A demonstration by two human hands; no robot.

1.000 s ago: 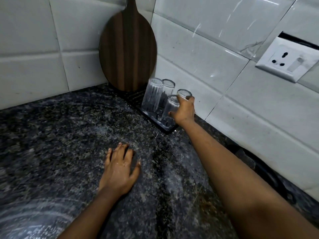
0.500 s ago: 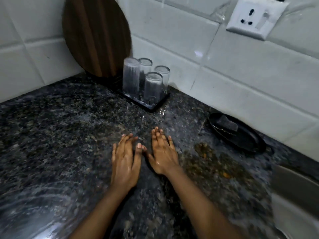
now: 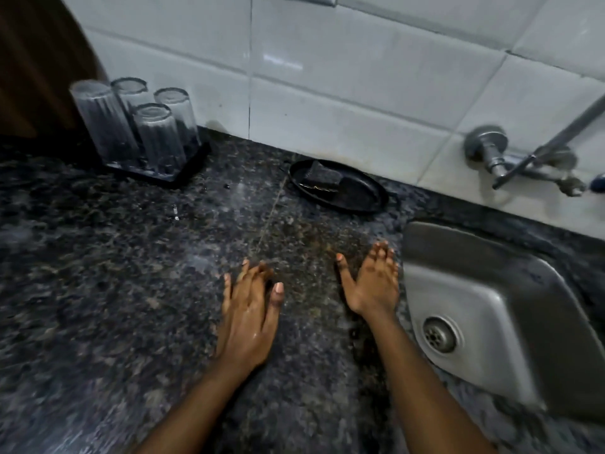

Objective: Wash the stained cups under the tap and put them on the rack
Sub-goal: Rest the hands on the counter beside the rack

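With both palms down on the counter (image 3: 98,290), left hand (image 3: 248,319) and right hand (image 3: 373,283) are empty, fingers spread flat. Sink (image 3: 510,309) just right of the right hand. Farther back: four cups (image 3: 154,132) upside down on the rack (image 3: 188,167), tap (image 3: 523,158) on the wall.

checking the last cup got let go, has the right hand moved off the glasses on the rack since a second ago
Yes. The right hand has left the glasses on the rack and come back toward the person, now open and empty beside the sink.
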